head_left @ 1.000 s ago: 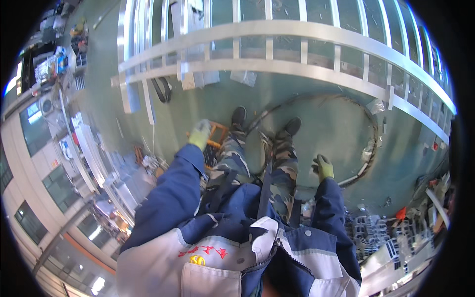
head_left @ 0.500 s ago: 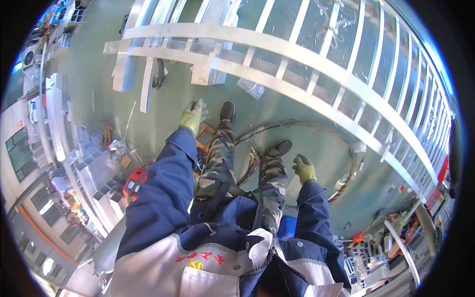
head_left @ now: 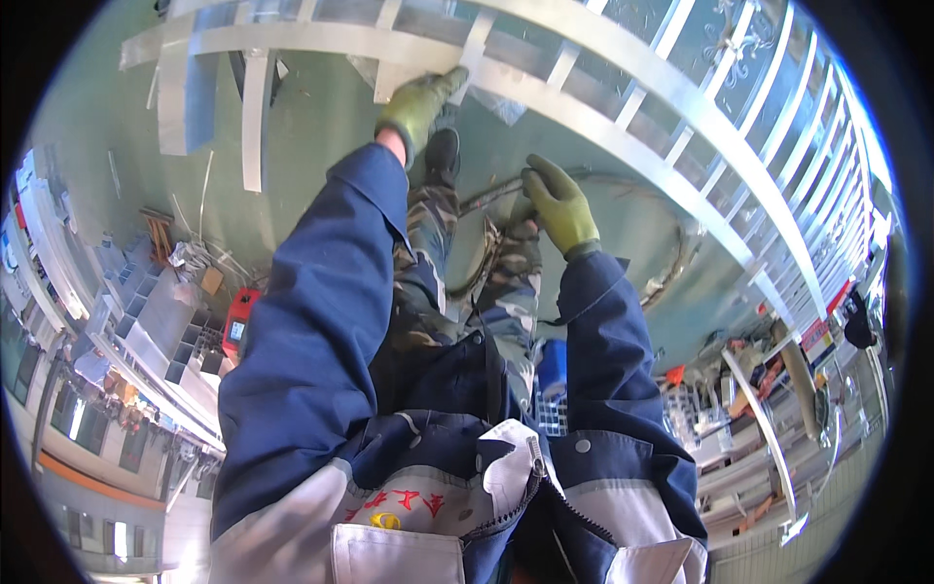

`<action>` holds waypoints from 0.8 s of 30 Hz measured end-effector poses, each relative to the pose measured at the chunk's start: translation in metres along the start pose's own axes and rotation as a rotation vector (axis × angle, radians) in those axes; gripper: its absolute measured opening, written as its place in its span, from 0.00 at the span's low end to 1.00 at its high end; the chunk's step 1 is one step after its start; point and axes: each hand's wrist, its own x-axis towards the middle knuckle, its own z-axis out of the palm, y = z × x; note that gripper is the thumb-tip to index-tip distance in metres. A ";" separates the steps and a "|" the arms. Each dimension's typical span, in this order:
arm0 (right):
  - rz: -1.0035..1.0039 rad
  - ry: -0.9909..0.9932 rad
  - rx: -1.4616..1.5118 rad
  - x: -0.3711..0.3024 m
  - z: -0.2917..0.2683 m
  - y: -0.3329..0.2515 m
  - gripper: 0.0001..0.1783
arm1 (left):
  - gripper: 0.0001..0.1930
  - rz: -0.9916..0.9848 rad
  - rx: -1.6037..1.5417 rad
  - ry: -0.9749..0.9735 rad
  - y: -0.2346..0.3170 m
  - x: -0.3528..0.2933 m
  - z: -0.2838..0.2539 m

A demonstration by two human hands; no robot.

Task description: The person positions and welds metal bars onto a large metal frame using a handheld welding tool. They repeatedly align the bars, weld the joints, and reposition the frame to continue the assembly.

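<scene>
My left hand (head_left: 420,109), in a yellow-green work glove, reaches forward to the near rail of a long silvery metal railing frame (head_left: 375,41). Its fingers are stretched out and overlap the rail's near edge; whether they touch it I cannot tell. In a matching glove, my right hand (head_left: 562,202) hovers short of the rail over the floor, fingers loosely bent, with nothing seen in them. The frame's curved-looking rails and many crossbars (head_left: 671,141) spread across the far side and to the right.
A bent hose or cable (head_left: 671,277) loops on the green floor around my feet. A red machine (head_left: 236,321) stands at the left, near stacked metal profiles (head_left: 190,341). A blue container (head_left: 552,365) is beside my right leg. Cluttered racks (head_left: 769,389) line the right.
Both hands have moved forward toward the railing frame; the left now overlaps its near rail and the right has swung inward. The view has shifted, with the frame sitting nearer the top.
</scene>
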 end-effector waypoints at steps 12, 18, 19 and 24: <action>0.037 -0.096 -0.066 -0.002 0.009 0.213 0.20 | 0.24 0.096 0.260 0.146 0.005 0.011 -0.012; 0.581 -0.129 0.413 0.022 0.035 0.294 0.12 | 0.21 0.209 0.334 0.260 -0.001 0.010 -0.026; 0.553 -0.203 0.315 0.028 0.046 0.331 0.13 | 0.22 0.231 0.372 0.263 0.002 0.007 -0.024; 0.732 -0.226 0.058 0.054 0.147 0.499 0.14 | 0.24 0.308 0.458 0.088 0.022 0.003 -0.040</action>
